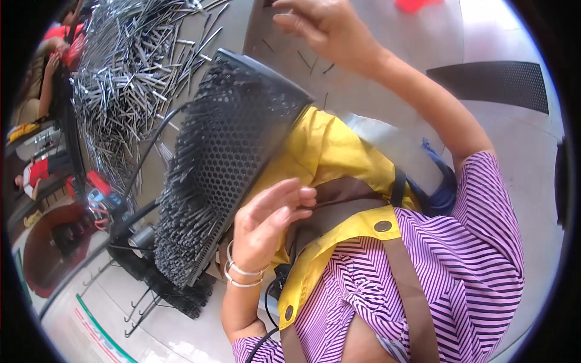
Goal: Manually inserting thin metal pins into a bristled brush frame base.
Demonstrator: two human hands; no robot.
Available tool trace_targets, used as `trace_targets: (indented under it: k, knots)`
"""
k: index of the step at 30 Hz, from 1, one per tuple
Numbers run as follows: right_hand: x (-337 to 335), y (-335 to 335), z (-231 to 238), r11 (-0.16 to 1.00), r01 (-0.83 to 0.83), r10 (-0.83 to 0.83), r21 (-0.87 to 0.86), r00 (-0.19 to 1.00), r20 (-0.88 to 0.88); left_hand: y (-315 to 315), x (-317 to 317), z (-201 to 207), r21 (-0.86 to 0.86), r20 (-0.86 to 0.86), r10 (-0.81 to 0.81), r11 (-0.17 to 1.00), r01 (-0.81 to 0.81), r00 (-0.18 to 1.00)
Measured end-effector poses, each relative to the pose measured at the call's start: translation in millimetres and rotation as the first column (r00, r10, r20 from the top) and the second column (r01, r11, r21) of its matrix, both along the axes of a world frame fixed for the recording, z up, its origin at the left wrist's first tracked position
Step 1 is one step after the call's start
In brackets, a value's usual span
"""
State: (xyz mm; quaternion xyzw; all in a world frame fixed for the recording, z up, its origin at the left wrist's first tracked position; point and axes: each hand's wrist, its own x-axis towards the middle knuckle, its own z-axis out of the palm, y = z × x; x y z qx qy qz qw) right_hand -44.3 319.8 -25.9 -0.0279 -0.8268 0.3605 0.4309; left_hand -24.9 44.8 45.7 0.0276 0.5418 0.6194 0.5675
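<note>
My left hand (260,224), with white bangles at the wrist, is raised beside a black honeycomb-holed rack (239,145). Its fingers are bent and apart, and nothing shows between them. A dense mass of thin grey rods (187,212) fills and sticks out of the rack, which leans at a slant in front of my yellow apron (333,145). My right hand (324,27) reaches out at the top edge over a grey surface, fingers parted and partly cut off by the frame. A large heap of shiny thin metal strips (133,78) lies beyond the rack.
Several loose strips lie on the grey surface around (315,63) near my right hand. A dark perforated panel (493,85) stands at the right. Farther left are a round reddish-brown table (51,248), metal hooks (138,308) and other people (39,178). A black cable runs by my left forearm.
</note>
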Motion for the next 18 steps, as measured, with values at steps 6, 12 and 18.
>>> trace_targets:
  k: [6, 12, 18]
  knots:
    - [19.4, 1.2, -38.6, 0.953, -0.032, 0.139, -0.300, 0.930, 0.341, 12.0, -24.1, 46.1, -0.040, -0.078, 0.023, 0.999, -0.026, 0.997]
    - [8.2, -5.7, -57.4, 0.925, -0.057, 0.213, -0.375, 0.897, 0.388, 34.3, -57.9, 89.6, -0.110, -0.244, 0.030, 0.992, -0.058, 0.969]
    - [-44.4, -4.8, -60.0, 0.965, -0.122, 0.170, -0.233, 0.965, 0.199, 61.9, -125.1, 106.2, -0.332, -0.566, -0.038, 0.925, -0.185, 0.824]
